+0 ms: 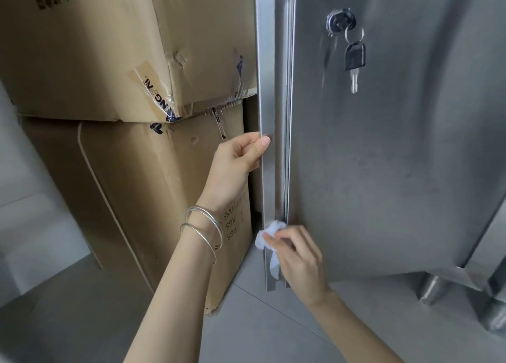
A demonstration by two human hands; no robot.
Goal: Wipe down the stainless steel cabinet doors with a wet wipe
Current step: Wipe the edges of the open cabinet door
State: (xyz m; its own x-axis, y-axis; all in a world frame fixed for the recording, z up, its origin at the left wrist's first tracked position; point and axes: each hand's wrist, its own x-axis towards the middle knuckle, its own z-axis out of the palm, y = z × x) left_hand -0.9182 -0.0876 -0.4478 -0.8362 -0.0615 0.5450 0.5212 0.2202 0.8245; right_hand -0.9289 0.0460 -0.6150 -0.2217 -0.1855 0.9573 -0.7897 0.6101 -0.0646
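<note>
A stainless steel cabinet door (383,157) fills the right half of the view, swung open toward me. Its long vertical handle strip (269,89) runs down the door's left edge. My left hand (238,160) grips that strip about midway, thumb on its front face. My right hand (295,256) presses a crumpled white wet wipe (269,232) against the strip's lower end, near the door's bottom corner. Part of the wipe hangs down under my fingers.
A lock (341,22) with a black-headed key (354,58) hanging from it sits high on the door. Two stacked cardboard boxes (123,116) stand close on the left. Steel cabinet legs (435,288) and grey floor tiles (260,330) lie below.
</note>
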